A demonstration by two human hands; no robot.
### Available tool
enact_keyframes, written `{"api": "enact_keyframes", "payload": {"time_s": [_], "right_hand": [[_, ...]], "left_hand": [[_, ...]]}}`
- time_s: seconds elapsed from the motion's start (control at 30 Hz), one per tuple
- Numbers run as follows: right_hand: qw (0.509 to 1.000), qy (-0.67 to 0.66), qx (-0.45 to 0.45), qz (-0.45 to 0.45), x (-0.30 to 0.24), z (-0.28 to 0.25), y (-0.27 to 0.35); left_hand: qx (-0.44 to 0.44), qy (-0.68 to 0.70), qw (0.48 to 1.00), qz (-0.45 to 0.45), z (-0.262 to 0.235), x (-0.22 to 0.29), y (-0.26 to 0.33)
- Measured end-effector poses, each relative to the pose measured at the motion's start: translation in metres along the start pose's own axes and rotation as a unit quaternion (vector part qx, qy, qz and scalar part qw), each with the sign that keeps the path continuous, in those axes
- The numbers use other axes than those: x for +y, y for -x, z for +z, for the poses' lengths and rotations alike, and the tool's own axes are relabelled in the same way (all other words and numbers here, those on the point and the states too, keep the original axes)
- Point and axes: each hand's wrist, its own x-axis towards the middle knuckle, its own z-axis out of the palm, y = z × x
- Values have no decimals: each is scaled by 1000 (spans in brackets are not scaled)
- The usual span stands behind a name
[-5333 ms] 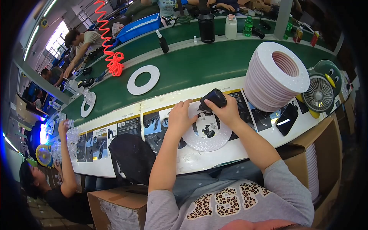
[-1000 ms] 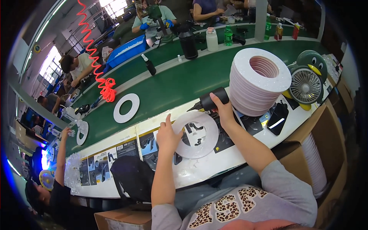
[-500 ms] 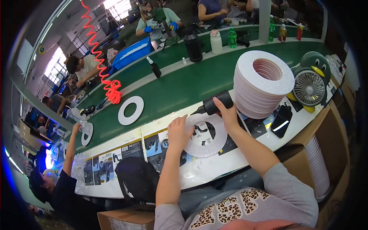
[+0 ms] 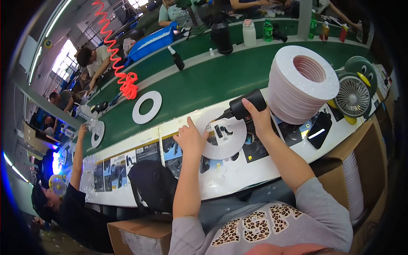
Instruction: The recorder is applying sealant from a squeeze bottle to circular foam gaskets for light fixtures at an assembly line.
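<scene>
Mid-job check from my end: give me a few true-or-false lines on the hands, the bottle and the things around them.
1. The right hand holds the black bottle. True.
2. The left hand also grips the bottle. False: the left hand is at the left edge of the nearest white ring.
3. The bottle's nozzle points toward the person's left. True.
4. The ring stack stands left of that ring. False: the ring stack stands to its right.
5. A dark phone lies right of that ring. True.

The left hand (image 4: 190,138) is pointing its index finger (image 4: 190,122) forward, thumb (image 4: 205,135) spread; the right hand (image 4: 260,117) is gripping.
</scene>
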Motion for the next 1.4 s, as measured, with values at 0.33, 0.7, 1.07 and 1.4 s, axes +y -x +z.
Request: {"api": "enact_keyframes", "payload": {"time_s": [0.33, 0.7, 1.07, 1.4], "right_hand": [[957, 203, -191, -81, 5, 12, 25], [940, 245, -210, -113, 7, 12, 27], [929, 274, -221, -116, 15, 10, 24], [930, 272, -222, -108, 15, 10, 24]], "left_hand": [[139, 127, 982, 32, 25, -30, -15], [155, 186, 968, 71, 38, -23, -17], [142, 196, 968, 69, 40, -24, -19], [145, 205, 965, 72, 41, -23, -20]]}}
